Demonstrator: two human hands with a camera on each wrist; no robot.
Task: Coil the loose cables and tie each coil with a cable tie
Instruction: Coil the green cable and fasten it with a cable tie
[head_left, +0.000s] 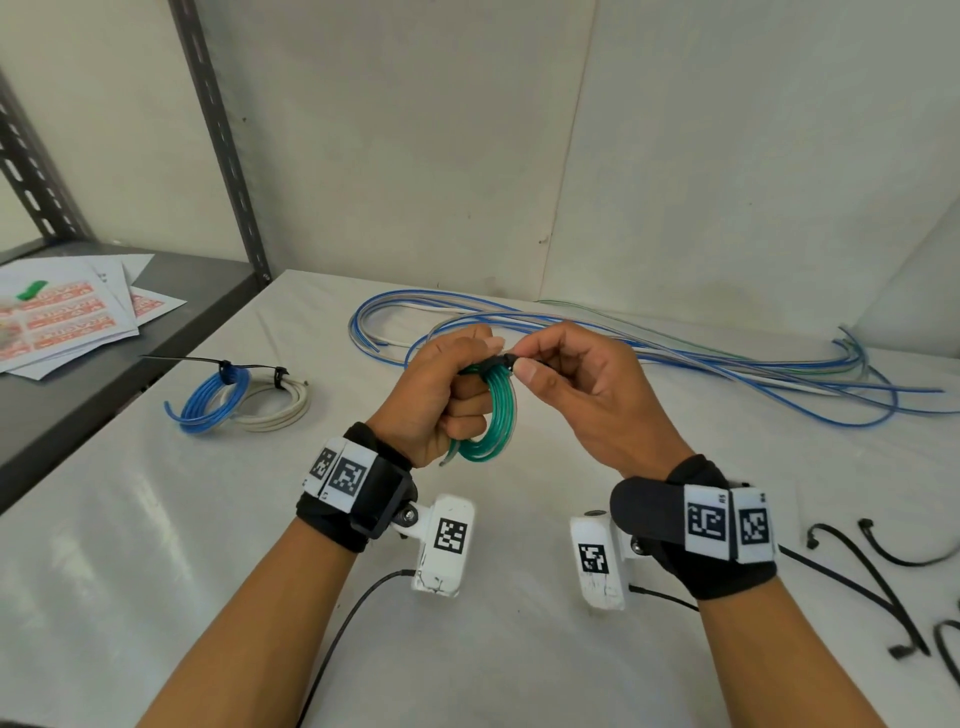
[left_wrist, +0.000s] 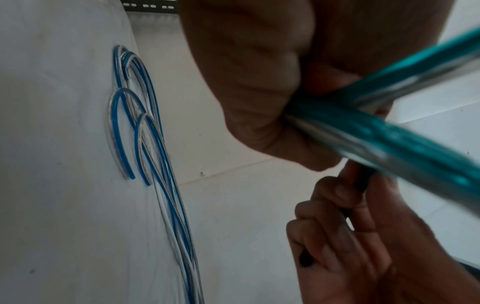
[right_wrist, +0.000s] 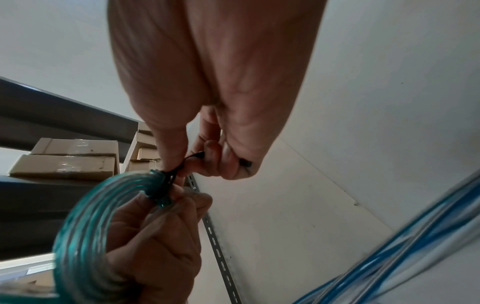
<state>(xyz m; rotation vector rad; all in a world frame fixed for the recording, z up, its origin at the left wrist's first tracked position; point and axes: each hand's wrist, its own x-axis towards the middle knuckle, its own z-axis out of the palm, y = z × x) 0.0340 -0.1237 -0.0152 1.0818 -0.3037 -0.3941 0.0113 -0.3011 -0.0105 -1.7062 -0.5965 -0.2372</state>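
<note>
Green coil sits clenched in the left hand above the table while the right hand pinches the black cable tie at its top, so pulling the tail straight and steadily should cinch it without letting loops slip.

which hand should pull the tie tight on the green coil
Right. The right hand already pinches the black cable tie at the green coil, while the left hand grips the coil, steadying it.
</note>
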